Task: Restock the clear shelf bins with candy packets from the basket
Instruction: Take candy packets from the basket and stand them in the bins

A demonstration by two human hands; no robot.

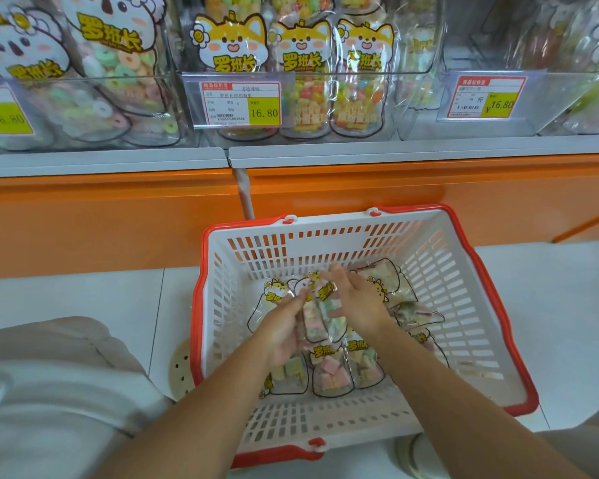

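A person crouching before a sweet-shop shelf holds one candy packet between both hands, over the middle of a white basket with a red rim that sits on the pale tiled floor. The left hand grasps the packet's left edge with curled fingers; the right hand clasps its right side, fingertips at the printed top. The packet is clear, filled with pastel pieces, and stands upright just above the loose packets lying in the basket's bottom. Both bare forearms reach in from the lower edge of the frame and hide part of that heap, so a count cannot be made.

Across the top of the frame runs a row of clear bins. The middle bin holds upright packets with a yellow cartoon dog, the left bin ring-shaped sweets, and the right bin is blurred. A red-and-yellow price tag reading 16.80 covers the lower left of the middle bin's front; a similar tag hangs to its right. Below the bins lie a white shelf edge and an orange base panel, the basket's far wall close against it. A light trouser leg fills the lower left.
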